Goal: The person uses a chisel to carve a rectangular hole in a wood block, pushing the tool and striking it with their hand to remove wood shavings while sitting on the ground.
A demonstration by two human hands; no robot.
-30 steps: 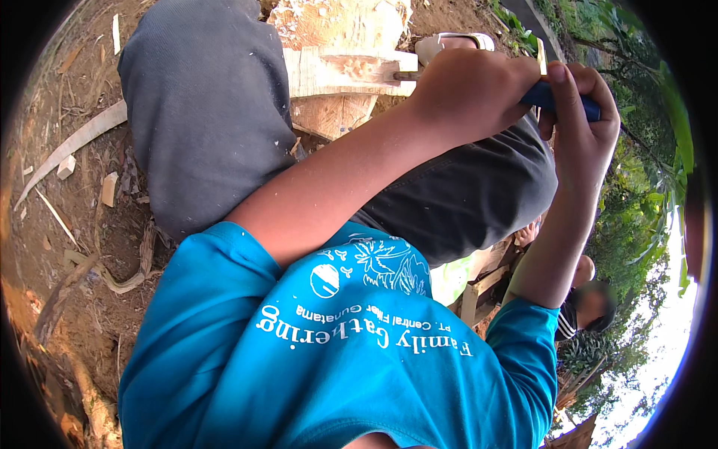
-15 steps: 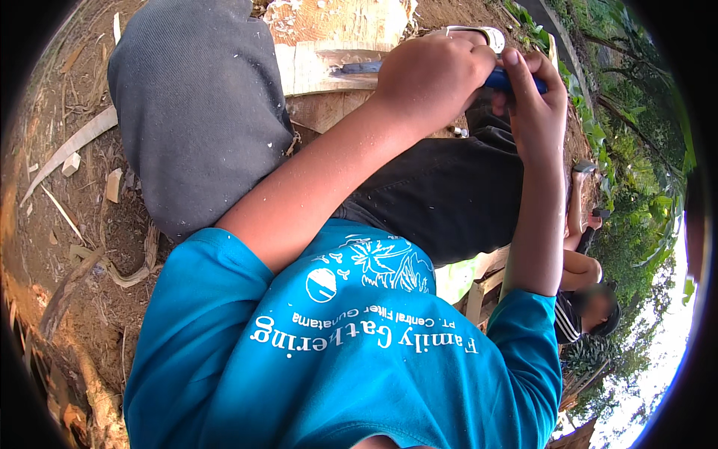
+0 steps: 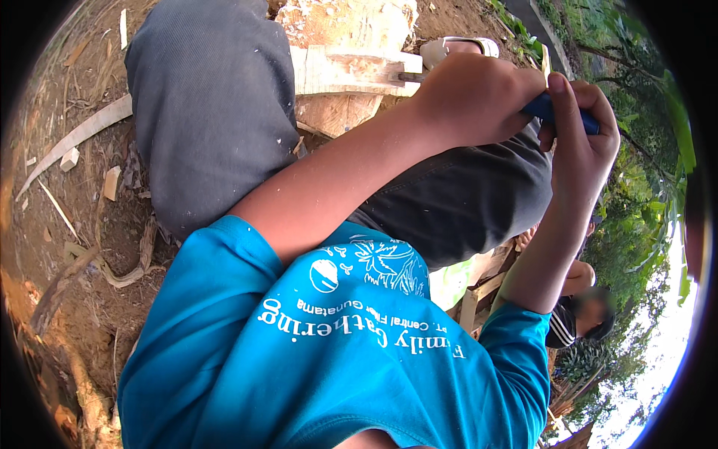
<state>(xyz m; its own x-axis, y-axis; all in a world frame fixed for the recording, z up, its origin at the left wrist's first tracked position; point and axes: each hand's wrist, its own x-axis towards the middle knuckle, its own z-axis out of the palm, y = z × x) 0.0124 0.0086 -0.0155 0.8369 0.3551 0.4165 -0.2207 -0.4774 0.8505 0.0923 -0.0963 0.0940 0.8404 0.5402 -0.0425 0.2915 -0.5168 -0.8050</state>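
Observation:
My left hand (image 3: 482,97) is closed around a long blue-handled tool (image 3: 542,107) with a narrow, dark metal blade. The fingers of my right hand (image 3: 587,123) are wrapped about the rear of its handle. On the left, the blade's tip lies in a notch at the right end of a pale wooden piece (image 3: 336,71); most of the blade is hidden behind my left hand. The wooden piece rests across a thick wood block (image 3: 340,112) and reaches behind my left knee (image 3: 213,97). Whether the blade touches the notch's wall I cannot tell.
A white shoe (image 3: 460,49) is beyond my left hand. Wood offcuts (image 3: 111,183), a long curved strip (image 3: 82,138) and roots (image 3: 138,262) lie on the dirt at left. Another person (image 3: 587,314) sits at right, near wooden pieces (image 3: 479,295) and green plants (image 3: 636,194).
Both my hands have moved right and slightly nearer, drawing the tool back along the wooden piece. The notched end of the wood shows more now.

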